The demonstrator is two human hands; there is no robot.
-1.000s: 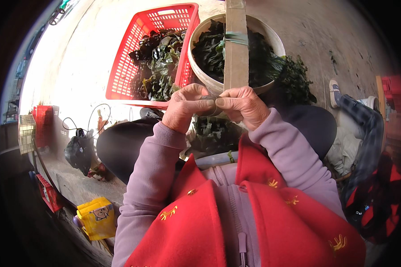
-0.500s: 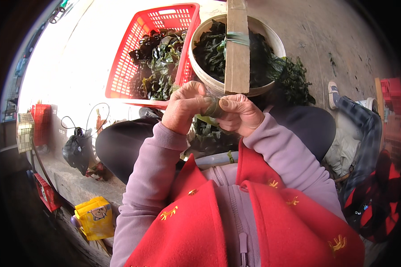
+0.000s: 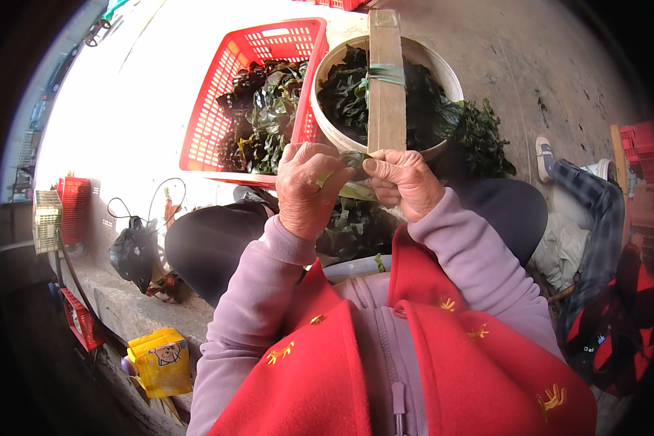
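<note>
Left hand [image 3: 307,190] and right hand [image 3: 408,183] pinch one dark leaf [image 3: 354,160] between them. More leaves [image 3: 357,231] lie nearer; heaps [image 3: 267,120] in the far-left basket [image 3: 204,120] and far-right bucket [image 3: 329,131] may be handled or waiting.

Glare bleaches the floor [image 3: 152,94] upper left; fisheye rim dark

Bare hands [image 3: 305,192] close together before the torso, fingers [image 3: 386,197] curled, sleeved forearms [image 3: 258,294] angled inward.
</note>
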